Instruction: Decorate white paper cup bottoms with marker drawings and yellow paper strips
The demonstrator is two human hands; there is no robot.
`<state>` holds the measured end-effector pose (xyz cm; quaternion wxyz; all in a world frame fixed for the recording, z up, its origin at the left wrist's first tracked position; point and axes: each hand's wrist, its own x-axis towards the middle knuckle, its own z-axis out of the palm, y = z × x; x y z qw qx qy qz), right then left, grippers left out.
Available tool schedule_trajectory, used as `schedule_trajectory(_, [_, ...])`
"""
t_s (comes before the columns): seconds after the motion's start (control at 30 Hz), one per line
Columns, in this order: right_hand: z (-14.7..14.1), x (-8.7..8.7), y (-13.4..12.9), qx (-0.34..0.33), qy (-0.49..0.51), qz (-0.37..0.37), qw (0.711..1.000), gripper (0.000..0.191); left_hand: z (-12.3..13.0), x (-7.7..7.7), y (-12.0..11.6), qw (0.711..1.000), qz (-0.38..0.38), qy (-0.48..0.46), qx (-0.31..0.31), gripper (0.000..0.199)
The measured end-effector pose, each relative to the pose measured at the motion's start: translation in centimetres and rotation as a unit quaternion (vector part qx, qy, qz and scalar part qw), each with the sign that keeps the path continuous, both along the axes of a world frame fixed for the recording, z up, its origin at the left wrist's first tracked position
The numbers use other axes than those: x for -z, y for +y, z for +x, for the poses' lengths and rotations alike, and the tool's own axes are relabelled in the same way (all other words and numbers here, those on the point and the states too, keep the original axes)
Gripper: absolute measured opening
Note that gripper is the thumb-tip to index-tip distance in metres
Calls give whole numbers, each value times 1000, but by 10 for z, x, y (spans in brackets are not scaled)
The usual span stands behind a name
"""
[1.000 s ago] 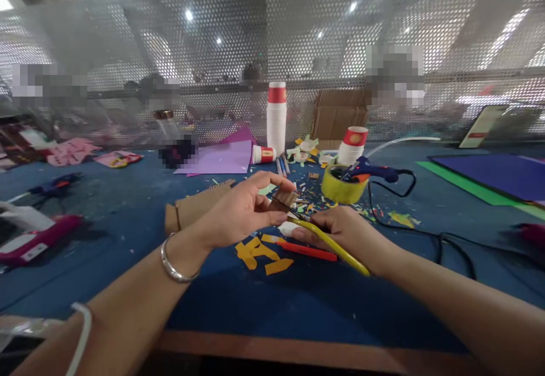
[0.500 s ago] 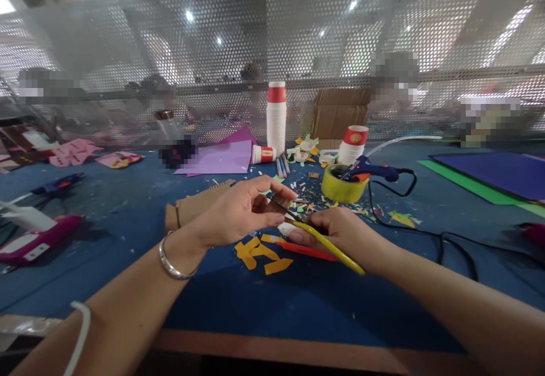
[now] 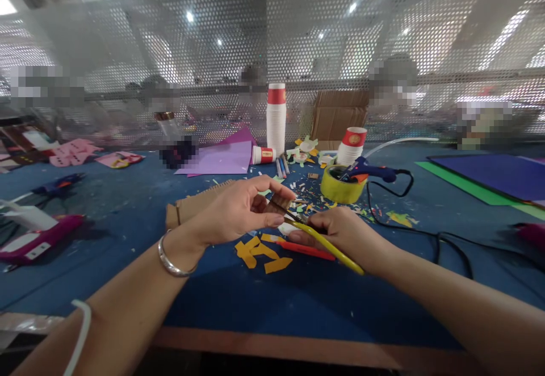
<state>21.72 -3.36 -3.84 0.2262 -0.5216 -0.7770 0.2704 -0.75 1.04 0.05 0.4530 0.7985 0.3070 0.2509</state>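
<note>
My right hand (image 3: 347,234) grips yellow-handled scissors (image 3: 338,249), their dark blades pointing left. The blades reach in between the thumb and fingers of my left hand (image 3: 244,211), which are curled together at the tips. What my left fingers hold is too small and hidden to name. Under both hands lie orange-yellow paper pieces (image 3: 279,264) on the blue table. An orange-red pen (image 3: 310,250) rests just below the scissors, partly covered by the handle.
Corrugated cardboard (image 3: 198,204) lies behind my left wrist. A yellow tape roll (image 3: 340,189) carries a blue glue gun (image 3: 374,170), its black cord running right. Paper cups (image 3: 276,120) are stacked at the back. Paper scraps litter the middle. Coloured sheets (image 3: 489,176) lie right.
Both hands keep nearly the same pose, with the scissors still between them. The view has shifted very slightly.
</note>
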Motion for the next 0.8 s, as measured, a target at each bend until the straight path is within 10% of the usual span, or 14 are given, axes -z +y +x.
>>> schedule_trajectory(0.8, [3,-6,-1,8,-48,30,998,67,-2,-2,-1,1000,7,-6,11,41])
